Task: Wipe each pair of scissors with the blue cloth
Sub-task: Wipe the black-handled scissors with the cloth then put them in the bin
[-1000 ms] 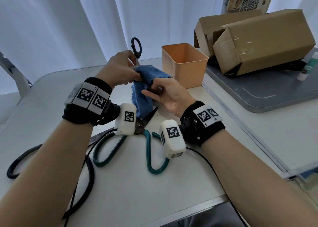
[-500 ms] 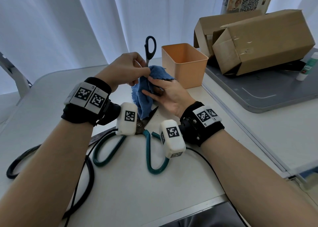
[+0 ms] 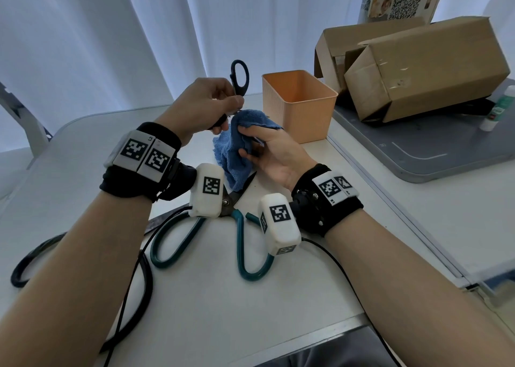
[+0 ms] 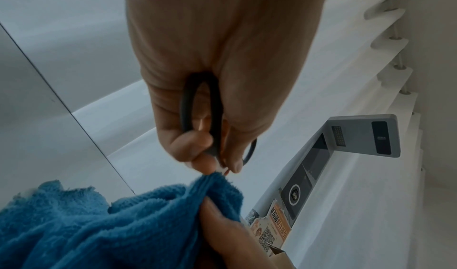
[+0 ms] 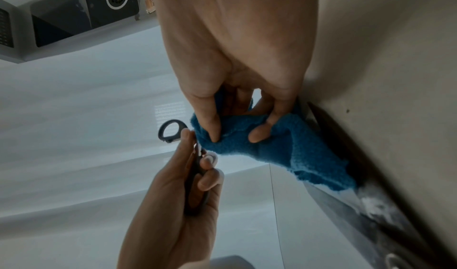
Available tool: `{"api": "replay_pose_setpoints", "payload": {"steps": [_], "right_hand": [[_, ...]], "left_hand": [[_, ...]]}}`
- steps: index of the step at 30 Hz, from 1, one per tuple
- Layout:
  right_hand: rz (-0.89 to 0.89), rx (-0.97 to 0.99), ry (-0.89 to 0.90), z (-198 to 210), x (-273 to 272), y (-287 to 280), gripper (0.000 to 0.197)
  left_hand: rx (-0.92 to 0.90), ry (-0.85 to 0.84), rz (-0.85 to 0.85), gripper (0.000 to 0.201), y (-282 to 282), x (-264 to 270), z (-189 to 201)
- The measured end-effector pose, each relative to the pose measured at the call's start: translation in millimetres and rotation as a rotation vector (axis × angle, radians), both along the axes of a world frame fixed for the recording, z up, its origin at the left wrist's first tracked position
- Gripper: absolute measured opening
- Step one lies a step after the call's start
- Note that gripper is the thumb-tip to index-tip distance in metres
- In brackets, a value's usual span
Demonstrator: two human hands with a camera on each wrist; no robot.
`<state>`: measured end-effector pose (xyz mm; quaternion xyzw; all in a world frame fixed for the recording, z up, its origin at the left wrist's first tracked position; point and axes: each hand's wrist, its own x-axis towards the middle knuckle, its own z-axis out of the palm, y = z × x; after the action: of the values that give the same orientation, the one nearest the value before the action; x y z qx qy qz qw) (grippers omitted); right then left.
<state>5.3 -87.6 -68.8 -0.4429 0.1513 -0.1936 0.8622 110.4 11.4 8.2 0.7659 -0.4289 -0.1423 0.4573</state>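
My left hand (image 3: 211, 104) grips the small black scissors (image 3: 240, 77) by their handles, one loop sticking up above my fingers; the grip also shows in the left wrist view (image 4: 212, 128). The blades run down into the blue cloth (image 3: 234, 149) and are hidden there. My right hand (image 3: 267, 149) pinches that cloth around the blades, thumb and fingers pressed into the folds (image 5: 247, 138). Large teal-handled scissors (image 3: 242, 244) lie flat on the white table (image 3: 250, 305) under my wrists. Big black-handled scissors (image 3: 80, 255) lie at the left, partly behind my left forearm.
An orange plastic bin (image 3: 298, 102) stands just beyond the cloth. Cardboard boxes (image 3: 418, 68) sit on a grey tray (image 3: 434, 155) at the back right, with a small white bottle (image 3: 498, 110) beside them. Black cables (image 3: 131, 297) trail across the table.
My left hand has turned the black scissors so the handle loop swung right and rose. My right hand shifted its grip on the cloth, now bunched higher around the blades.
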Motion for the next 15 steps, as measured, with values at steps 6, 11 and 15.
{"api": "replay_pose_setpoints", "payload": {"steps": [6, 11, 15], "right_hand": [[-0.012, -0.032, -0.016, -1.4, 0.1, 0.1, 0.025], [-0.03, -0.026, -0.067, -3.3, 2.2, 1.9, 0.022], [-0.026, -0.052, -0.077, -1.7, 2.4, 2.6, 0.017]], "left_hand": [[-0.042, -0.026, 0.018, 0.018, -4.7, -2.0, -4.9], [-0.033, -0.02, 0.014, 0.018, -7.2, -2.2, -5.8], [-0.007, -0.015, 0.007, 0.016, -7.2, -1.0, -7.0]]}}
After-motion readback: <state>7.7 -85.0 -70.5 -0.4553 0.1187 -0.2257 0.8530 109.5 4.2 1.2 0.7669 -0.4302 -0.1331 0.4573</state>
